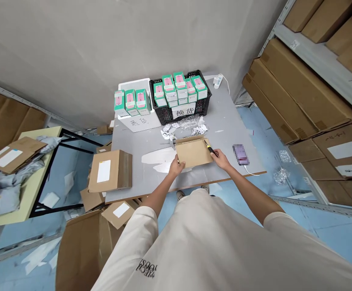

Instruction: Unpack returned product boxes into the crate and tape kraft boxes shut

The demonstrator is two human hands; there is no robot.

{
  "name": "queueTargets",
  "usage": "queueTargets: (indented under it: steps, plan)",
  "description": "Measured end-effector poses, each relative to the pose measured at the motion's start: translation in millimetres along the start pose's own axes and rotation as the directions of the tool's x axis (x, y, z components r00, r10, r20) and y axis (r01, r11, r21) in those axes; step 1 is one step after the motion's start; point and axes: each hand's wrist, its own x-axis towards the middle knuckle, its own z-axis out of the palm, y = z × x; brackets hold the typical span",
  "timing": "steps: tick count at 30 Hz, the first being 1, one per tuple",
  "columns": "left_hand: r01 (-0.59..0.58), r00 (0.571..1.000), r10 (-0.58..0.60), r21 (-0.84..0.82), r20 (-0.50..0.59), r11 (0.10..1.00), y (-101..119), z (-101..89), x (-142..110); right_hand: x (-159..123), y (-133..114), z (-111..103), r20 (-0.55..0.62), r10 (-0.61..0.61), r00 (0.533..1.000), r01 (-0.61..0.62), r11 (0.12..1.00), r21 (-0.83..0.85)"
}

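Close to the table's front edge, a small flat cardboard box point(194, 152) is tilted up between my hands. My left hand point(175, 166) grips its left side, thumb on the near face. My right hand point(221, 160) is closed around a black and yellow utility knife point(210, 149), whose tip points at the box's upper right corner. That hand is also against the box's right edge; its fingers are partly hidden. Crumpled paper point(170, 131) and clear plastic wrap point(189, 122) lie just beyond the box.
A black crate point(160, 117) and a white bin point(145, 123) hold green and pink boxes at the back. A carton point(111, 171) stands on the left table corner. A charging phone point(240, 154) lies at right. Shelves with cartons point(297, 93) flank the right side.
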Motion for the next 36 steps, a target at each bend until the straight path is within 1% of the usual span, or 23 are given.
queueTargets:
  steps: [3, 5, 8, 11, 14, 18, 23, 26, 30, 32, 33, 34, 36]
  plan:
    - [-0.033, 0.999, 0.035, -0.062, 0.036, 0.998, -6.4, 5.0, -7.4, 1.3, 7.7, 0.3, 0.027, 0.007, 1.000, -0.007, 1.000, 0.020]
    - [-0.046, 0.998, 0.049, -0.072, 0.040, 0.996, -8.7, 8.0, -7.8, 2.6, 10.4, 2.9, 0.047, 0.027, 0.999, -0.028, 0.999, 0.033]
    - [0.012, 1.000, -0.012, -0.035, 0.013, 0.999, -8.7, 11.5, -5.3, 1.9, 11.1, 8.4, 0.053, 0.064, 0.997, -0.066, 0.997, 0.040]
    - [0.048, 0.999, -0.048, 0.000, -0.014, 0.999, -6.2, 10.8, -6.5, -3.0, 8.9, 9.0, 0.054, 0.057, 0.997, -0.059, 0.998, 0.037]
    - [0.036, 0.999, -0.036, 0.004, -0.034, 0.999, -3.0, 3.6, -14.2, -8.3, 3.3, 1.4, 0.053, 0.022, 0.998, -0.024, 0.999, 0.031]
    - [0.041, 0.998, -0.038, 0.061, -0.051, 0.997, 5.4, -13.5, -24.8, -8.5, -10.6, -11.7, 0.042, -0.001, 0.999, -0.001, 0.999, 0.054]
    - [0.094, 0.991, -0.077, 0.159, -0.109, 0.983, 19.1, -30.4, -25.3, -3.3, -32.4, -17.1, 0.023, -0.011, 1.000, 0.009, 0.994, 0.107]
    - [0.124, 0.985, -0.102, 0.158, -0.139, 0.980, 22.6, -33.0, -21.6, -1.4, -41.0, -15.4, 0.025, -0.012, 1.000, 0.010, 0.995, 0.102]
    - [0.144, 0.974, -0.125, 0.087, -0.188, 0.986, 22.8, -30.1, -15.2, 4.6, -44.8, -10.0, 0.005, -0.023, 1.000, 0.022, 0.996, 0.090]
    - [0.102, 0.970, -0.089, 0.047, -0.228, 0.994, 22.9, -27.2, -13.3, 10.0, -45.1, -6.0, -0.001, -0.040, 0.999, 0.040, 0.992, 0.124]
    - [0.059, 0.968, -0.046, 0.044, -0.245, 0.997, 23.4, -25.6, -13.2, 13.0, -45.4, -3.7, -0.003, -0.050, 0.999, 0.050, 0.988, 0.145]
    - [0.004, 0.967, 0.013, 0.064, -0.253, 0.998, 24.2, -23.9, -13.8, 15.9, -45.8, -1.3, -0.002, -0.059, 0.998, 0.058, 0.985, 0.163]
    - [-0.099, 0.962, 0.142, 0.185, -0.235, 0.978, 27.2, -20.2, -17.1, 21.3, -47.2, 3.4, 0.008, -0.070, 0.998, 0.067, 0.982, 0.178]
